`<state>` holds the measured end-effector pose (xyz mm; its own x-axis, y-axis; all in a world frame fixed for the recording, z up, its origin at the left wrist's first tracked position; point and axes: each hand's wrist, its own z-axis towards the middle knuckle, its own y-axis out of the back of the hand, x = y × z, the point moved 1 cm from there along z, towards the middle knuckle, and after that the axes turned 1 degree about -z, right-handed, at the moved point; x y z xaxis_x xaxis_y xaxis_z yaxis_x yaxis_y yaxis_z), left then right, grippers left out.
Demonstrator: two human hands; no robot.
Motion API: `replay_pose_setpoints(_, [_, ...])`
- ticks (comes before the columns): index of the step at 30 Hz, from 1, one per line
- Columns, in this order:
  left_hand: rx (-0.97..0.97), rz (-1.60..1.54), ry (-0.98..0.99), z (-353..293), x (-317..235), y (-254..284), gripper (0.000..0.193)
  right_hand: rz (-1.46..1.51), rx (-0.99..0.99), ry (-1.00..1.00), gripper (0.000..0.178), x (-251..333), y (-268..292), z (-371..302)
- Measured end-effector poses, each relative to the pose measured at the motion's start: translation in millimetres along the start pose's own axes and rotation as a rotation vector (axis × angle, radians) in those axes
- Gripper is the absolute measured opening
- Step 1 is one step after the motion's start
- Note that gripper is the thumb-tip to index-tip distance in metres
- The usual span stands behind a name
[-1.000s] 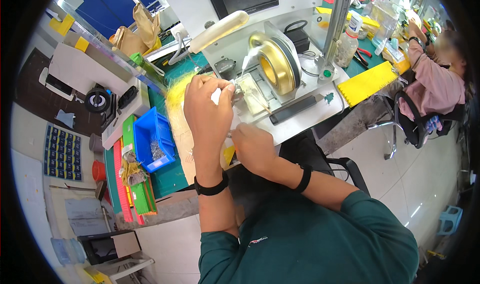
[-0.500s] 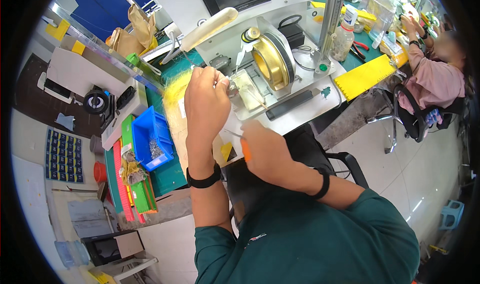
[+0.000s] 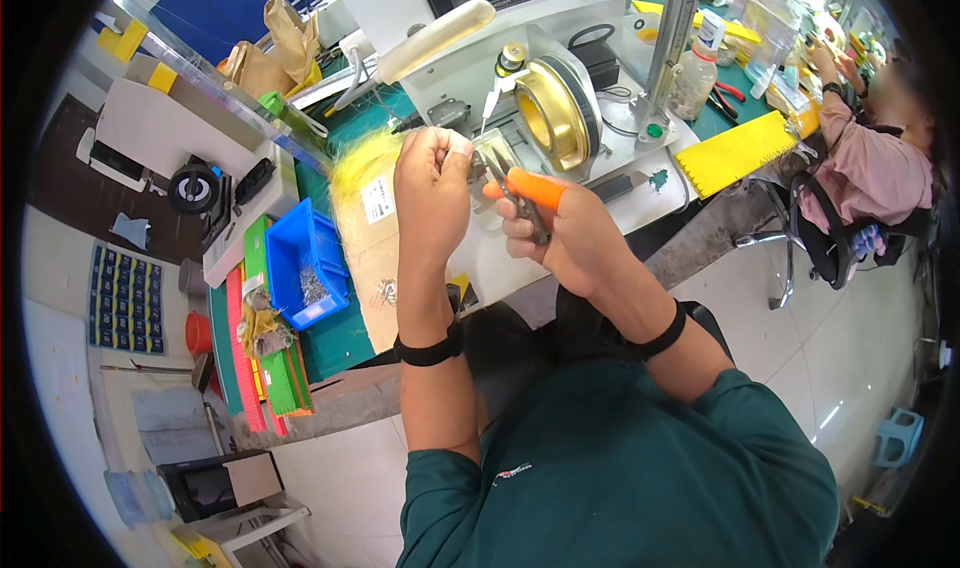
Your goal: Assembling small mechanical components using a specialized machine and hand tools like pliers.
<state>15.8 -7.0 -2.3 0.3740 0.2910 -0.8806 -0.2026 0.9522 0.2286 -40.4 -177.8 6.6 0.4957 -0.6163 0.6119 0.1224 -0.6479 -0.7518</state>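
My left hand (image 3: 432, 183) is raised over the bench, its fingers pinched together. What they hold, if anything, is hidden behind the fingertips. Close on its right, my right hand (image 3: 565, 228) is closed around a slim pointed metal tool (image 3: 526, 214), perhaps tweezers or snips. An orange cover (image 3: 537, 187) wraps the right thumb. The tool's tips point up toward the left fingertips, with a small gap showing. Just behind both hands stands a bench machine (image 3: 610, 153) with a gold-coloured ring (image 3: 548, 118) and a small pale tray (image 3: 497, 148).
Left of my hands lies a brown cardboard sheet (image 3: 375, 258) with yellow fibres (image 3: 365, 163) at its far end. A blue bin (image 3: 300, 258) holds small metal pieces. A cream padded arm (image 3: 440, 38) overhangs the bench. A yellow board (image 3: 735, 153) and a seated person (image 3: 860, 168) are at right.
My right hand has risen and turned, bringing the metal tool up beside my left fingertips. My left hand has shifted slightly right, and the view has tilted a little.
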Motion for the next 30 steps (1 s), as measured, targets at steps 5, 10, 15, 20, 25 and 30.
replay_pose_setpoints(5, [-0.008,-0.007,0.010,-1,1,2,0.011,0.123,0.142,-0.067,0.026,3,6,8])
replay_pose_setpoints(10, [0.037,0.057,-0.032,-1,1,2,0.012,0.225,0.248,-0.112,0.029,2,7,20])
replay_pose_setpoints(15, [-0.007,-0.031,0.015,-2,-2,0,0.011,0.228,0.192,-0.122,0.029,4,4,23])
replay_pose_setpoints(20, [0.002,-0.045,0.018,-2,0,1,0.011,0.225,0.193,-0.122,0.029,4,5,27])
replay_pose_setpoints(25, [0.005,-0.002,0.009,-3,-3,2,0.011,0.245,0.194,-0.125,0.029,3,6,30])
replay_pose_setpoints(30, [0.011,-0.019,-0.010,-4,-4,2,0.011,0.281,0.237,-0.118,0.033,2,12,32])
